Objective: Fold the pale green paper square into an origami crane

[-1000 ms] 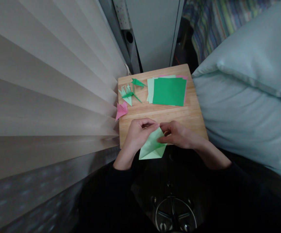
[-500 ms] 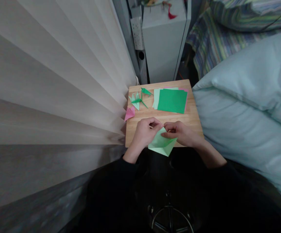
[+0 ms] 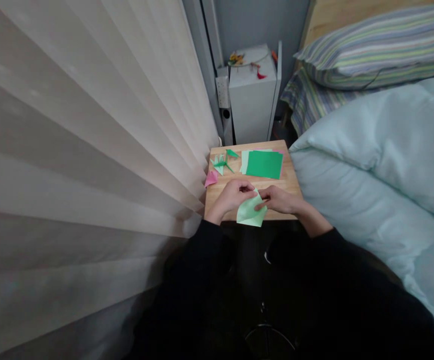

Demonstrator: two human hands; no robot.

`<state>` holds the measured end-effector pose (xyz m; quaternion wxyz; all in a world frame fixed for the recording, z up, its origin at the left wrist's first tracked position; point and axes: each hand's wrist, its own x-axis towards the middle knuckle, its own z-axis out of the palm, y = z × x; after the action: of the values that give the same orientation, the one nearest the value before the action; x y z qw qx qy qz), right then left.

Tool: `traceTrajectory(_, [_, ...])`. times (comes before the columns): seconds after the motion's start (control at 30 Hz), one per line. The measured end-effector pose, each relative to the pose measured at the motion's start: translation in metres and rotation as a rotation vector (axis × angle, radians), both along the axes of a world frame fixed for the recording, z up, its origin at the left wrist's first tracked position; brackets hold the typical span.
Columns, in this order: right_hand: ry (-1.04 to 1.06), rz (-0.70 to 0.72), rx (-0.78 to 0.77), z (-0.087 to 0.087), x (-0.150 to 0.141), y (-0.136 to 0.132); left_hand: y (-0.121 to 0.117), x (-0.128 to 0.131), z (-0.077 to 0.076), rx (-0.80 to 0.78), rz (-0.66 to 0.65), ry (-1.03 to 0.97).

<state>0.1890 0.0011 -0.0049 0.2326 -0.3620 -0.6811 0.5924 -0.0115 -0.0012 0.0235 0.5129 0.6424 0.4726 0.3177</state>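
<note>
A light green sheet of origami paper is held between my two hands over the near edge of the small wooden table. My left hand pinches its upper left edge. On the other side, my right hand has its fingers closed on the upper right part. Beyond the hands lies a stack of paper topped by a dark green sheet. Folded green paper figures and a pink folded piece lie at the table's left side.
A pleated pale curtain hangs along the left, touching the table's side. To the right is a bed with a light blue quilt and a striped pillow. A white cabinet stands behind the table.
The view has tilted up, so more of the cabinet and pillow shows. The light green paper now looks flatter; before, a raised fold stood open along its lower edge. Both hands still hold it.
</note>
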Motion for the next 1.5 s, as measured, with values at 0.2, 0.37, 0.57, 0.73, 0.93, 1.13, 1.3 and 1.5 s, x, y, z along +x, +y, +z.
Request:
traceTrajectory(0.2, [-0.07,-0.085,0.039,0.01,0.003,-0.005,-0.016,-0.004,0.001,0.113,0.193,0.031])
traceTrajectory(0.37, [-0.012,-0.226,0.006,0.011,-0.01,-0.025,-0.031,-0.014,-0.007,0.198,0.43,0.027])
traceTrajectory(0.57, [0.046,-0.325,0.027,0.001,-0.021,-0.044,-0.05,-0.019,-0.003,0.236,0.537,-0.096])
traceTrajectory(0.73, [0.11,-0.351,0.016,0.0,-0.007,-0.041,-0.066,-0.026,0.001,0.196,0.585,-0.197])
traceTrajectory(0.93, [0.214,-0.285,0.019,0.011,-0.007,-0.039,-0.08,-0.02,0.001,-0.032,0.519,-0.309])
traceTrajectory(1.13, [0.245,-0.354,-0.019,0.005,-0.009,-0.035,-0.079,-0.016,-0.007,-0.348,0.471,-0.575])
traceTrajectory(1.3, [0.252,-0.426,-0.078,-0.003,-0.005,-0.037,-0.079,-0.025,-0.018,-0.404,0.464,-0.592])
traceTrajectory(1.5, [0.22,-0.471,-0.183,0.004,-0.019,-0.049,-0.087,-0.029,-0.029,-0.39,0.497,-0.618])
